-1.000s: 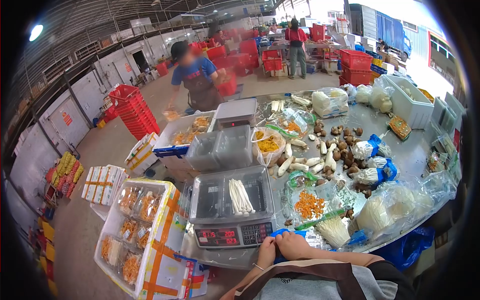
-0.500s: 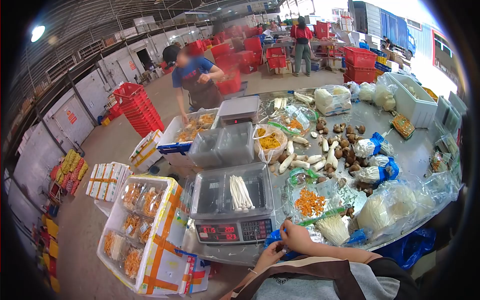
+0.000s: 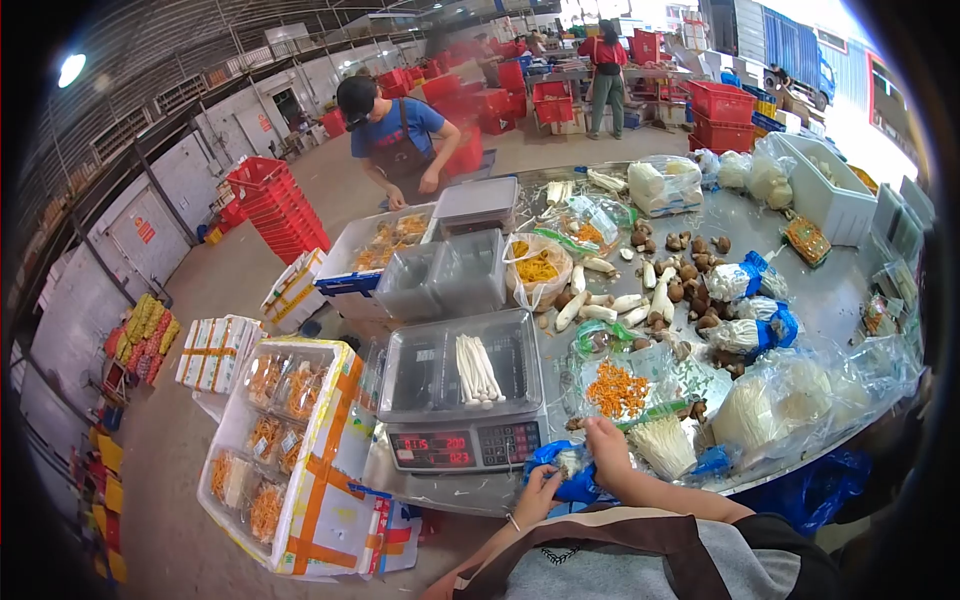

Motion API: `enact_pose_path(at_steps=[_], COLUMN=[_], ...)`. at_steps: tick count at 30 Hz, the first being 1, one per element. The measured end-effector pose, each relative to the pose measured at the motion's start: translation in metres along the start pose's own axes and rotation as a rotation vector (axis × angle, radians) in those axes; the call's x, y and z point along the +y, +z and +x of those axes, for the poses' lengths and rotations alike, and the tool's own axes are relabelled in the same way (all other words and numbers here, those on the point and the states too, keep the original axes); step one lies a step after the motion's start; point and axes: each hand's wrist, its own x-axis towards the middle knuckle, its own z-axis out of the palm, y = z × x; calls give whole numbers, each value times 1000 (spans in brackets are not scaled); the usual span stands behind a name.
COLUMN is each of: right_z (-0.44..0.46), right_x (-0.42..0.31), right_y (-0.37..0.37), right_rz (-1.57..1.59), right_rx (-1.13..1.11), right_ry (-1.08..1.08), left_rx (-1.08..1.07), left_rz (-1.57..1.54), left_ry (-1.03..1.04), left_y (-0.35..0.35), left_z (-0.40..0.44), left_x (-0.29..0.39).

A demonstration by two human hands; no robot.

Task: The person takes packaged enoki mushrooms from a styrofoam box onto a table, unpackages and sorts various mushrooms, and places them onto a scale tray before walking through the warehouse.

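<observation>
At the table's near edge, my left hand (image 3: pixel 537 493) pinches the left side of a blue plastic packet (image 3: pixel 574 480) with something pale in its opening. My right hand (image 3: pixel 608 455) is closed at the packet's right side; what its fingers hold is too small to make out. Just left of the hands is a scale (image 3: pixel 465 446) with red digits, bearing a clear tray (image 3: pixel 420 375) with long white mushrooms (image 3: pixel 477 370). Orange shreds (image 3: pixel 617 390) lie on plastic beyond my right hand, and a bunch of thin white mushrooms (image 3: pixel 663 447) lies to its right.
Brown mushrooms (image 3: pixel 690 290) and blue-wrapped bunches (image 3: pixel 735 280) cover the table's middle. Clear containers (image 3: pixel 440 275) and a bag of yellow strips (image 3: pixel 537 268) stand beyond the scale. A foam box of packed trays (image 3: pixel 270 440) is at left. A co-worker (image 3: pixel 400 140) bends over another box.
The blue packet has come up into view between my hands, its pale contents now showing. My right hand has moved slightly up and right. The co-worker now has both hands low near the box.
</observation>
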Motion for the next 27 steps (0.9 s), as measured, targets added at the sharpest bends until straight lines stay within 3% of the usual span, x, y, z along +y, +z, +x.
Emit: enact_pose_path(at_steps=[4,5,7,9,12,13,14,16,17,19,20,22,24,26,27], right_z=[5,0,-9,-11,-47,-45,-48,-62,-69,-79,-90,-98,-104,-98,-92], right_x=[3,0,-9,-10,-84,-81,-86,-106,-108,-116,-110,-122,-139,-141,-135], right_y=[-17,-20,-21,-32,-46,-69,-95,-137,-161,-207,-231,-205,-143,-88,-66], right_rz=[530,493,78,-404,-1219,-1400,-1513,-1629,-1810,-2152,-2174,-2164,-1865,-1399,-1309], right_rx=[-26,-79,-200,-383,-488,-509,-507,-384,-231,-261,-190,-135,-42,-122,-239], right_ry=[196,212,104,-124,-360,-607,-676,-494,-304,148,268,203,-133,-372,-424], left_rx=[167,153,122,66,30,40,51,95,92,80,76,71,81,99,115], left_rz=[165,179,209,103,-42,-28,-16,46,31,6,-8,-21,23,88,126], left_ry=[-157,-68,107,86,61,55,44,126,112,86,45,43,60,86,96], left_y=[19,20,22,20,17,18,19,15,15,11,7,12,15,18,21], left_z=[-7,-5,-1,0,1,-3,-8,-9,-13,-6,-10,-12,-9,-8,-8], left_x=[27,24,18,19,16,23,32,33,35,50,34,38,39,39,38])
